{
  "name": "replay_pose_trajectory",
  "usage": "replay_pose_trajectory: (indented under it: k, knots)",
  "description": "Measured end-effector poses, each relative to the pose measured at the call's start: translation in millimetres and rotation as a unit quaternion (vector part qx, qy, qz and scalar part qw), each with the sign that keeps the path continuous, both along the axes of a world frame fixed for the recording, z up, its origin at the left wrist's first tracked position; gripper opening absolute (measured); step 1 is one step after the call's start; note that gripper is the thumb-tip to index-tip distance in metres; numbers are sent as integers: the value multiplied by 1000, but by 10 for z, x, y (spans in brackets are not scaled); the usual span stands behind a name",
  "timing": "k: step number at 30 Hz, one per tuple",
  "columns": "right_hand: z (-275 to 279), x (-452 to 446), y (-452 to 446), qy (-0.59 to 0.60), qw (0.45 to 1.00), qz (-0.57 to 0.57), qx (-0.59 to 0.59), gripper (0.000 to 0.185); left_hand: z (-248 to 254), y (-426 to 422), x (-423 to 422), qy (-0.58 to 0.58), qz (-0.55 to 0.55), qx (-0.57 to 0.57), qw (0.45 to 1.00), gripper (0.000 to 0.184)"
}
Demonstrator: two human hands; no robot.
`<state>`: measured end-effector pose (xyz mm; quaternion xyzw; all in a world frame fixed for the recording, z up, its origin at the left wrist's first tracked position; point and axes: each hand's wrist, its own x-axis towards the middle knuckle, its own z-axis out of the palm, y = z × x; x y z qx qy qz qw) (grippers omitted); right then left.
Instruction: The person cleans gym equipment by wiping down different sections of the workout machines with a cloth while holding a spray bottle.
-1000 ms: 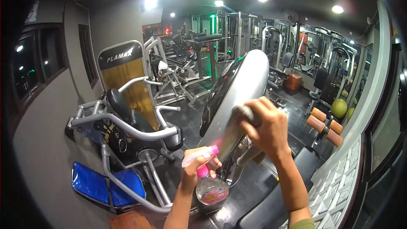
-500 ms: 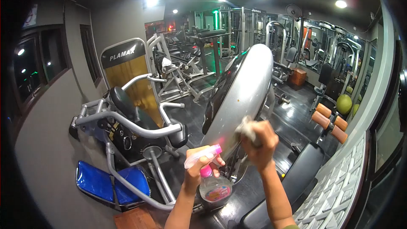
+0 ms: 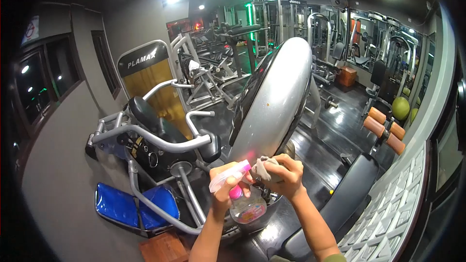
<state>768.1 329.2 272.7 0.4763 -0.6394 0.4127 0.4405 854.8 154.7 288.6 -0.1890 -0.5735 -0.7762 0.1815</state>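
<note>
My left hand (image 3: 224, 190) is wrapped round the neck of a clear spray bottle (image 3: 248, 209) with a pink and white trigger head. Bunched in my right hand (image 3: 287, 175) is a greyish cloth (image 3: 264, 169), close beside the bottle's pink nozzle. Both hands are in front of the lower end of a tall silver machine cover (image 3: 276, 99), which is curved and glossy with a small brown spot on it. Whether the cloth touches the cover, I cannot tell.
On the left stands a gym machine with grey bars (image 3: 150, 138) and a gold PLAMAX panel (image 3: 150, 77). Blue pads (image 3: 116, 204) lie low beside it. A black bench (image 3: 335, 208) with orange rollers (image 3: 376, 121) is at right, along a white textured wall (image 3: 383, 228).
My right hand has moved down and left with the cloth, from the cover's side towards the bottle. The view has shifted slightly. My left hand still grips the bottle.
</note>
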Motion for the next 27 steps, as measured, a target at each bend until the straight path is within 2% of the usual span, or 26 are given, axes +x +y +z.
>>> replay_pose_trajectory:
  k: [2, 4, 6, 8, 10, 12, 14, 18, 20, 22, 23, 24, 26, 27]
  knots:
    - [86, -52, 66, -6, 1000, 0, -3, 33, 13, 46, 24, -11, 21, 7, 1000, 40]
    - [190, -188, 34, -5, 995, 5, -102, 31, -9, 75, 7, -15, 41, 17, 999, 40]
    - [285, -207, 52, -149, 973, 3, -177, 26, 9, 105, 41, -30, 58, 4, 998, 39]
    - [319, -197, 43, -157, 969, 32, -187, 25, 25, 160, 51, -29, 84, -2, 996, 38]
    - [186, -237, 11, -43, 981, 81, -174, 28, -16, 195, 65, -19, 109, -17, 994, 38]
    - [-78, -256, 34, -15, 995, 79, -65, 39, -42, 237, 86, -13, 134, -35, 990, 38]
    - [-122, -328, 116, 16, 997, 78, -6, 39, -67, 296, 125, -19, 153, -43, 987, 37]
    - [82, -526, 116, -63, 980, 73, -173, 33, -108, 417, 140, -25, 187, -65, 980, 37]
    - [96, -488, 86, -104, 972, 64, -203, 34, -128, 466, 140, -24, 195, -90, 976, 38]
    - [-42, -475, 29, -64, 970, 125, -196, 35, -122, 504, 119, -23, 203, -108, 973, 37]
    - [-286, -499, -7, -47, 983, 100, -146, 36, -106, 536, 114, -28, 207, -117, 971, 37]
    - [-310, -484, 10, -22, 988, 123, -93, 37, -96, 565, 103, -32, 210, -126, 969, 37]
    - [-380, -525, 88, 11, 993, 113, -41, 37, -90, 597, 70, -24, 227, -129, 965, 36]
    - [-349, -578, 112, 25, 993, 101, -56, 34, -91, 612, 57, -21, 235, -131, 963, 35]
